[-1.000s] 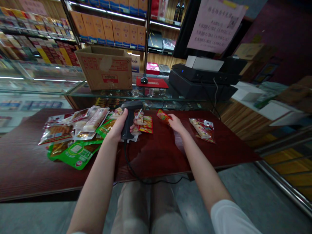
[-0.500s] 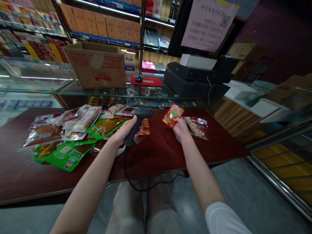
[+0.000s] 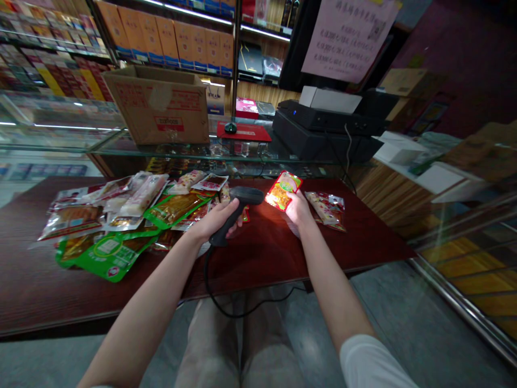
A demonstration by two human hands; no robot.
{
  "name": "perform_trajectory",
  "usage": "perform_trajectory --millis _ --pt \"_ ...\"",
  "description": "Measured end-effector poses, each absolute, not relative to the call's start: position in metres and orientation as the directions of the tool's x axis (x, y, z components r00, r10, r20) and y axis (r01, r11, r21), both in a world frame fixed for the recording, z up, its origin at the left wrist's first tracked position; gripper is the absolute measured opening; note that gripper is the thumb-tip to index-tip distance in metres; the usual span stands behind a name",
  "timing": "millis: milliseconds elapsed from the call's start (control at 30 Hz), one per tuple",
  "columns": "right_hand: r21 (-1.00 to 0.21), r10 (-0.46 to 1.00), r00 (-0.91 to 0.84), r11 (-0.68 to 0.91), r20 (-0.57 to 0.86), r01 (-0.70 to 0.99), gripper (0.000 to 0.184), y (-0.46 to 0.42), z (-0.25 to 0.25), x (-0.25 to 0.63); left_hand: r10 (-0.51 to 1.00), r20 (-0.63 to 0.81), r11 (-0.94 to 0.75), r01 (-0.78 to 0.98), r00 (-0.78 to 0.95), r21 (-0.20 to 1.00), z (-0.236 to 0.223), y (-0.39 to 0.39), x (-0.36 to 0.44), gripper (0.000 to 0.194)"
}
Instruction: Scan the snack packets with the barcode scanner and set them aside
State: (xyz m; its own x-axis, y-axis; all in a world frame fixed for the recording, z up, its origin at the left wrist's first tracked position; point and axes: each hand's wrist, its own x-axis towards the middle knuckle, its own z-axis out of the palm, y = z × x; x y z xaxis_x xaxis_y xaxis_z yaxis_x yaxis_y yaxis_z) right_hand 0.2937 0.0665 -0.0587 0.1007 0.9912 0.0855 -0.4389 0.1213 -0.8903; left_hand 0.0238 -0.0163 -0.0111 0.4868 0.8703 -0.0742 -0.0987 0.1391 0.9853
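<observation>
1. Head view, hands: our left hand [image 3: 214, 222] has its fingers closed around the grip of a barcode scanner [image 3: 238, 202], with the nose turned toward the right hand. We judge that this grip leaves the nose free to aim.
2. Our right hand [image 3: 298, 210] holds a red snack packet [image 3: 283, 189] in a narrow pinch, raised off the table just beside the scanner nose, apparently to present its face.
3. Surroundings: a heap of snack packets [image 3: 121, 210] lies left of the hands on a dark red table [image 3: 52, 291]. A separate packet [image 3: 325, 210] lies right. The scanner cable [image 3: 210, 280] droops over the near table edge, which gives the scanner slack.
4. Hidden items: we cannot see the scanner window or any barcode. A small packet [image 3: 244, 216] is partly covered by the left hand. Packet print is too small to read.
</observation>
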Motion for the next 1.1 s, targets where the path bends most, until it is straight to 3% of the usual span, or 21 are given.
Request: perform_trajectory --millis 267,333,433,533,633,733,800,867,967,1033,1100 --pt "-0.912 0.985 0.105 0.170 0.140 -0.374 0.037 0.062 -0.060 0.294 0.896 -0.063 0.131 -0.128 0.439 0.983 -0.003 -0.020 0.025 0.067" --pt "-0.949 0.971 0.173 0.203 0.164 -0.240 0.038 0.065 -0.061 0.300 0.913 -0.067 0.122 -0.113 0.403 0.986 0.000 -0.018 0.018 0.068" --pt "-0.962 0.896 0.351 0.236 0.271 0.139 0.047 0.068 -0.054 0.322 0.952 -0.032 0.079 -0.143 0.305 0.987 0.007 -0.014 0.002 0.066" --pt "-0.849 0.839 0.426 0.078 0.339 0.522 0.059 0.065 -0.039 0.356 0.978 -0.034 0.071 -0.174 0.207 0.982 0.013 -0.009 -0.016 0.060" --pt "-0.592 0.854 0.438 -0.205 0.281 0.779 0.049 0.055 -0.026 0.390 0.980 -0.076 0.110 -0.179 0.185 0.978 0.014 -0.006 -0.023 0.059" --pt "-0.339 0.856 0.461 -0.373 0.233 0.864 0.040 0.045 -0.023 0.410 0.976 -0.079 0.118 -0.189 0.202 0.975 0.013 -0.006 -0.017 0.059" --pt "-0.309 0.824 0.508 -0.430 0.250 0.849 0.051 0.039 -0.027 0.414 0.978 -0.056 0.101 -0.220 0.202 0.970 0.012 -0.008 -0.011 0.058" --pt "-0.356 0.783 0.531 -0.419 0.323 0.835 0.061 0.034 -0.033 0.413 0.976 -0.051 0.101 -0.234 0.211 0.967 0.011 -0.010 -0.005 0.058" --pt "-0.329 0.825 0.354 -0.218 0.441 0.919 0.053 0.027 -0.042 0.407 0.972 -0.068 0.119 -0.226 0.223 0.967 0.009 -0.010 -0.002 0.058" --pt "-0.249 0.887 0.214 -0.117 0.409 0.961 0.043 0.025 -0.047 0.405 0.971 -0.060 0.116 -0.242 0.230 0.963 0.009 -0.009 -0.004 0.058" --pt "-0.219 0.920 0.201 -0.131 0.337 0.967 0.042 0.024 -0.050 0.403 0.973 -0.051 0.112 -0.263 0.226 0.958 0.010 -0.009 -0.006 0.057"
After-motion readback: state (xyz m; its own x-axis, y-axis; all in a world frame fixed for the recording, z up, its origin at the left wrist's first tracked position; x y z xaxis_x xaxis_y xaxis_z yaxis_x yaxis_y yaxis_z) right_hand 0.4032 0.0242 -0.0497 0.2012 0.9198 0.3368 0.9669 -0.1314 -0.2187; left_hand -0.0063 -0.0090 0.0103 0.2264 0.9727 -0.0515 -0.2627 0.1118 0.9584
